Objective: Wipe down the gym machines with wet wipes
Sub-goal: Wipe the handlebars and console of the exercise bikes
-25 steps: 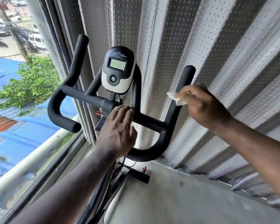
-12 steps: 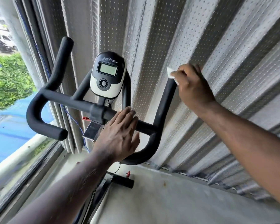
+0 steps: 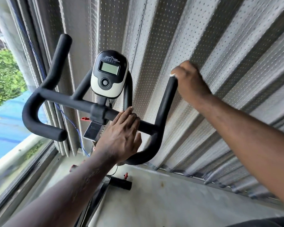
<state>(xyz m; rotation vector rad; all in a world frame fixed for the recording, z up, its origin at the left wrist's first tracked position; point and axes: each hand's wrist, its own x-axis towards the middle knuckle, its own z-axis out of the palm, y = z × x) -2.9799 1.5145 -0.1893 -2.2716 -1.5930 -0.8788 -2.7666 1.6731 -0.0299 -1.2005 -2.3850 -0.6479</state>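
Framing the far left: the window [image 3: 7,122] showed green foliage and a blue roof outside.
Handlebar: and there it was, the black foam-covered handlebar [image 3: 69,100], its left horn rising tall, its lower end curling round to a blunt stub near the glass.
Console: a black-and-white console [image 3: 108,74] sat above the centre clamp, with a grey screen and one round button beneath it.
Left hand: the left hand [image 3: 120,136] lay flat on the crossbar just right of the clamp, fingers straight and together, grasping nothing.
Right horn: it stood upright between the two hands, bare foam all the way up.
Right hand: up top, the right hand [image 3: 191,82] was curled over the very tip of that horn, fingers closed round it.
Wet wipe: only a white sliver of the wet wipe [image 3: 172,74] peeped out at the fingertips, pinned between the hand and the foam tip.
Wall: a corrugated, perforated metal wall [image 3: 228,54] ran behind everything and off to the right.
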